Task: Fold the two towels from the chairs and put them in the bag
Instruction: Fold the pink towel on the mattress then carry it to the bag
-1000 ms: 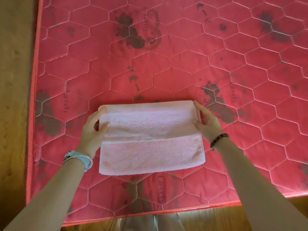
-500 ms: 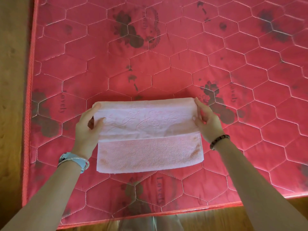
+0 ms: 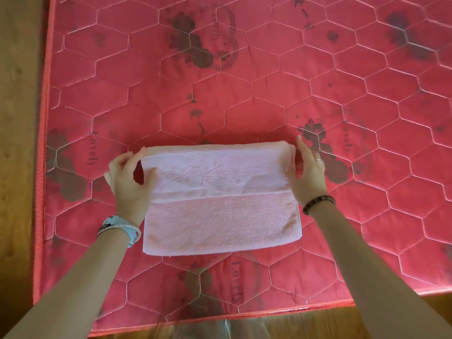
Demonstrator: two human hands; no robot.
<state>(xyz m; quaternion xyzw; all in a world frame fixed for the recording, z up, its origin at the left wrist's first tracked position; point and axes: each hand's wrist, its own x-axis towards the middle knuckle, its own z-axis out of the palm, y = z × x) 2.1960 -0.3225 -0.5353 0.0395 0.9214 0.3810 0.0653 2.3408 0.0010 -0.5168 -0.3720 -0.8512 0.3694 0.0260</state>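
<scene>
While a red quilted mattress with hexagon stitching and dark flower prints fills most of the view, a wooden floor shows along its left and near edges. On the mattress, near its front edge, lies a pink towel, partly folded, with an embossed band turned over its far half. At the towel's left end the left hand pinches the folded edge between thumb and fingers; the right hand grips the right end likewise. A watch sits on the left wrist, a bead bracelet on the right.
</scene>
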